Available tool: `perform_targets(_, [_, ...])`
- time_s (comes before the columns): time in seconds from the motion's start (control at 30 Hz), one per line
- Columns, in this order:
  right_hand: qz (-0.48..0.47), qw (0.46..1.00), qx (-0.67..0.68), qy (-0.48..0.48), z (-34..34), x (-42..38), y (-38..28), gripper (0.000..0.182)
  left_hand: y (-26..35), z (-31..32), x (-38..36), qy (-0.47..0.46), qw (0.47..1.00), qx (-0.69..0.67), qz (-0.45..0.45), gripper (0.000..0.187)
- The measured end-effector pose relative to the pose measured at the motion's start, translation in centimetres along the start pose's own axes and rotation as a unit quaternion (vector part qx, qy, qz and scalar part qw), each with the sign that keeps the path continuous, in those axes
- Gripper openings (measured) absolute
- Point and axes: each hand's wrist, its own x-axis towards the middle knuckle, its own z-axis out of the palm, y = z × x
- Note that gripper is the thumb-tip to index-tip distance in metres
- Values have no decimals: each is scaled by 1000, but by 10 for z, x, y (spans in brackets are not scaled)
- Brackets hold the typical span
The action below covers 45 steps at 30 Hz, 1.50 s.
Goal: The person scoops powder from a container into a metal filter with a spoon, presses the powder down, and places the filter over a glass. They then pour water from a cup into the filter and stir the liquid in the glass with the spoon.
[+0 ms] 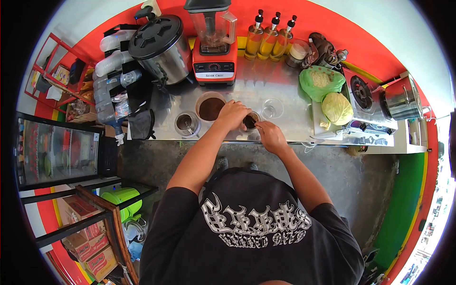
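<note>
A small clear cup [251,117] with dark brown contents is on the steel counter, near its front edge. My left hand [232,115] curls around the cup's left side and holds it. At the cup's right rim, the fingers of my right hand [272,137] pinch a thin utensil that dips into the cup; its kind is too small to make out. Left of the cup sits a round bowl [212,108] of brown powder. A glass jug [185,123] with brown contents stands farther left, and a clear glass [272,109] is to the right.
Behind the bowl is a red blender [214,61], beside a large steel dispenser [161,50]. Several pump bottles [270,40] line the wall. On the right are a cabbage [337,109], a green bag [322,81] and a gas stove [363,92] with a steel pot [403,99].
</note>
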Motion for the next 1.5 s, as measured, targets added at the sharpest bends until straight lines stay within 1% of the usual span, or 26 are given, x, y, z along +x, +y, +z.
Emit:
perform_targets(0.03, [0, 1000, 1, 1, 1, 1, 0, 18, 1, -1, 0, -1, 1000, 2, 0, 78])
perform_targets(0.1, [56, 997, 57, 5, 0, 4, -1, 19, 3, -1, 1, -15, 1000, -1, -8, 74])
perform_targets(0.13, [56, 997, 58, 7, -2, 5, -2, 19, 4, 2, 2, -16, 1000, 1, -7, 74])
perform_targets(0.2, [116, 988, 97, 41, -7, 6, -4, 20, 8, 7, 0, -11, 998, -43, -48, 76])
perform_targets(0.23, [116, 988, 98, 41, -6, 6, -3, 20, 10, 8, -1, -12, 998, -42, -49, 76])
perform_targets(0.3, [76, 992, 68, 79, -7, 7, -1, 20, 17, 11, -4, -40, 986, -113, -113, 85])
perform_targets(0.33, [75, 992, 68, 79, -7, 7, 0, 20, 19, 18, -6, -39, 986, -113, -113, 85])
perform_targets(0.4, [37, 996, 58, 57, -5, 6, 3, 20, 21, 33, -10, 56, 977, -162, -129, 85])
perform_targets(0.43, [38, 996, 59, 57, -4, 4, 5, 20, 20, 36, -11, 55, 977, -162, -129, 85])
perform_targets(0.5, [5, 999, 52, -3, -3, 0, 7, 19, 19, 44, -13, 84, 960, -234, -132, 90])
perform_targets(0.53, [6, 999, 53, -3, -4, -1, 7, 19, 17, 49, -13, 82, 960, -234, -132, 90])
perform_targets(0.6, [-35, 998, 31, -48, -10, -3, 5, 18, 15, 60, -14, 141, 936, -299, -118, 90])
perform_targets(0.63, [-33, 998, 31, -49, -15, -3, 2, 18, 14, 65, -14, 140, 936, -300, -118, 90])
perform_targets(0.7, [-37, 998, 36, -28, -24, 0, -1, 17, 12, 77, -15, 147, 879, -437, -122, 92])
perform_targets(0.73, [-36, 998, 37, -30, -27, 2, -2, 17, 11, 84, -15, 146, 878, -438, -124, 92])
perform_targets(0.8, [-43, 999, 13, -4, -30, 6, -1, 19, 11, 92, -12, 148, 819, -543, -115, 93])
perform_targets(0.93, [-45, 999, -26, 10, -23, 3, 9, 18, 16, 95, -9, 164, 804, -562, -102, 94])
perform_targets(1.0, [19, 1000, -10, 11, -13, -3, 14, 18, 18, 96, -7, 166, 807, -557, -105, 92])
perform_targets(1.03, [17, 1000, -12, 9, -8, -5, 17, 18, 20, 92, -8, 169, 805, -558, -105, 92])
perform_targets(1.1, [82, 993, 54, 72, -2, -9, 19, 19, 24, 89, -12, 155, 795, -573, -126, 91])
perform_targets(1.13, [79, 993, 53, 69, -1, -9, 17, 19, 24, 89, -13, 158, 793, -574, -127, 91])
perform_targets(1.2, [230, 959, 161, 46, 1, -9, 16, 24, 24, 91, -16, 147, 788, -586, -119, 93])
perform_targets(1.23, [228, 959, 160, 45, 3, -10, 18, 24, 24, 93, -17, 149, 788, -586, -120, 93])
perform_targets(1.3, [287, 922, 237, 105, 6, -8, 17, 27, 25, 94, -21, 150, 783, -591, -121, 95])
perform_targets(1.43, [304, 922, 211, 111, -1, -4, 10, 27, 25, 91, -27, 150, 797, -573, -121, 95])
perform_targets(1.5, [259, 942, 172, 127, -1, 4, 4, 25, 25, 90, -29, 164, 795, -574, -106, 94])
